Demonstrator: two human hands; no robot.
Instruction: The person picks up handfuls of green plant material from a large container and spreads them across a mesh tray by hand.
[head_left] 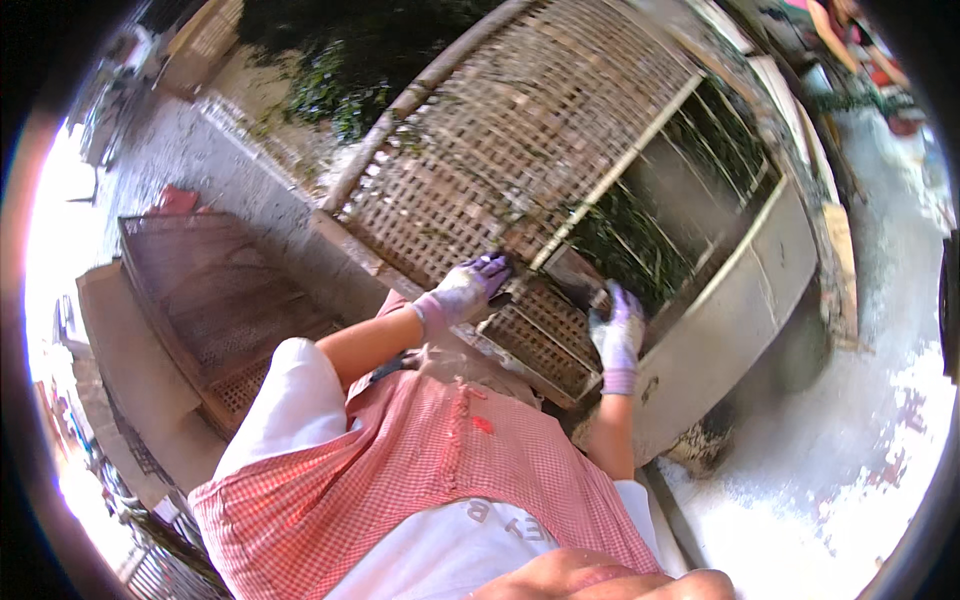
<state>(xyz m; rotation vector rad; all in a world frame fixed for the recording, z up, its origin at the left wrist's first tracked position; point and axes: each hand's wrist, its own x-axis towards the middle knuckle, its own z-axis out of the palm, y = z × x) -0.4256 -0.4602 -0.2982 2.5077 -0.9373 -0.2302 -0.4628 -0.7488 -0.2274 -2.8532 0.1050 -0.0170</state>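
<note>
My left hand point(466, 290) wears a white and purple glove. Its fingers stretch over the near corner of a woven bamboo lattice panel point(450, 200), beside a dark patch I cannot make out. My right hand point(618, 335), gloved alike, is curled at the end of a short brownish board point(575, 277), which it appears to grip; part of the grip is hidden. The board lies across the near side of a wooden-framed opening. Inside that opening are long green leafy stalks point(640, 245). Just below the board, between my hands, shows a smaller lattice piece point(540, 340).
A pale panel point(740, 310) walls the right side of the frame. To the left stands a brown mesh-topped bin point(225, 300). Leafy greenery point(340, 90) lies beyond the lattice. At the far upper right, another person's arm point(832, 35) is visible.
</note>
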